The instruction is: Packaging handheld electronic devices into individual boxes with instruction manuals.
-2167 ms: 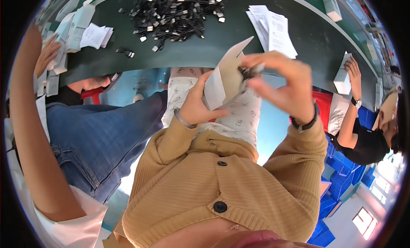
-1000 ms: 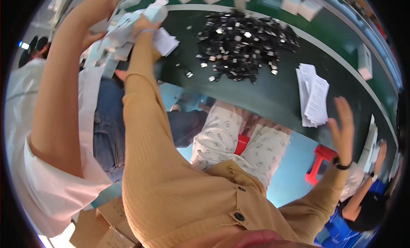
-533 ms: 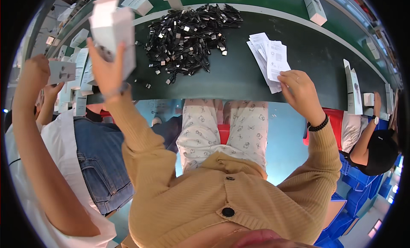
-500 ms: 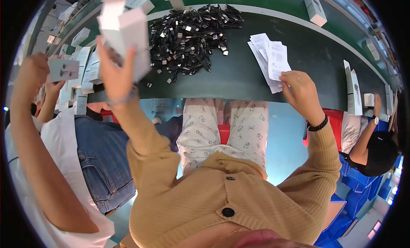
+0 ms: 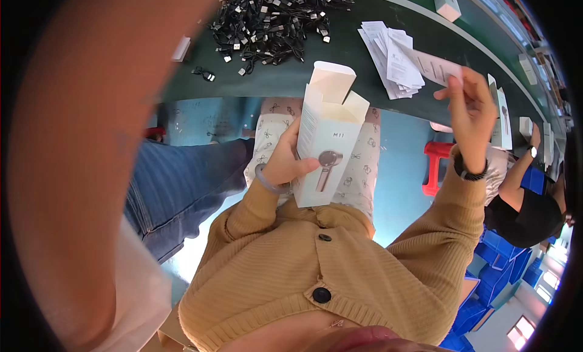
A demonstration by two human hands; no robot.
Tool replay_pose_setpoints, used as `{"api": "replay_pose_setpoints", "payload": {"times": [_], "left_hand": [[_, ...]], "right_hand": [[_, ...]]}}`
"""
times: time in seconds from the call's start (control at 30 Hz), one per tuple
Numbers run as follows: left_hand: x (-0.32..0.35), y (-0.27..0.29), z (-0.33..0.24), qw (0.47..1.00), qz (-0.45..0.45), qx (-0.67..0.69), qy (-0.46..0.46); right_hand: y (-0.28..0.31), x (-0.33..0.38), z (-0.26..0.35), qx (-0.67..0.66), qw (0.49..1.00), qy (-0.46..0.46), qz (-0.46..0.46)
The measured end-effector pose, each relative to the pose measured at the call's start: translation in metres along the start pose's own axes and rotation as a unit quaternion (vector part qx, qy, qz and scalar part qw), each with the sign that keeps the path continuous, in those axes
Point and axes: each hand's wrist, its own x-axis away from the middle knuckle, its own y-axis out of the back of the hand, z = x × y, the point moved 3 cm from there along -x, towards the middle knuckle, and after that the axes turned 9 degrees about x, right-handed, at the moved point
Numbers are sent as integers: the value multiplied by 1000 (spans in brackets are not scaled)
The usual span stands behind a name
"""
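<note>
In front of my lap, my left hand (image 5: 286, 162) grips a white carton (image 5: 325, 152) by its lower left side. Its top flaps stand up, and a picture of a small handheld fan is printed on the front. Over at the right, my right hand (image 5: 472, 106) pinches the end of a folded paper leaflet (image 5: 438, 68). The leaflet's other end reaches over a loose stack of similar leaflets (image 5: 398, 73) lying on the dark green table (image 5: 340, 48).
A heap of black USB cables (image 5: 273, 24) lies at the table's far side, with one coiled cable (image 5: 204, 74) apart from it. A co-worker's arm (image 5: 85, 139) looms large at the left. Another person (image 5: 528, 206) sits at the right, near a red stool (image 5: 434, 167) and blue bins (image 5: 492, 261).
My left hand has brought the carton from the far left down to above my lap. My right hand has lifted a leaflet off the stack toward the right. The co-worker's arm has swung in closer.
</note>
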Motion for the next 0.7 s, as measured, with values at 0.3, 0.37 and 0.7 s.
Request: {"api": "replay_pose_setpoints", "payload": {"times": [0.3,0.37,0.7], "left_hand": [[5,-15,5,995,81,-45,34],[6,-19,5,993,96,-56,36],[2,-43,1,982,134,-135,12]], "right_hand": [[7,-1,55,-176,957,-92,214],[8,1,50,-174,953,-108,225],[-9,10,50,-12,943,4,333]]}}
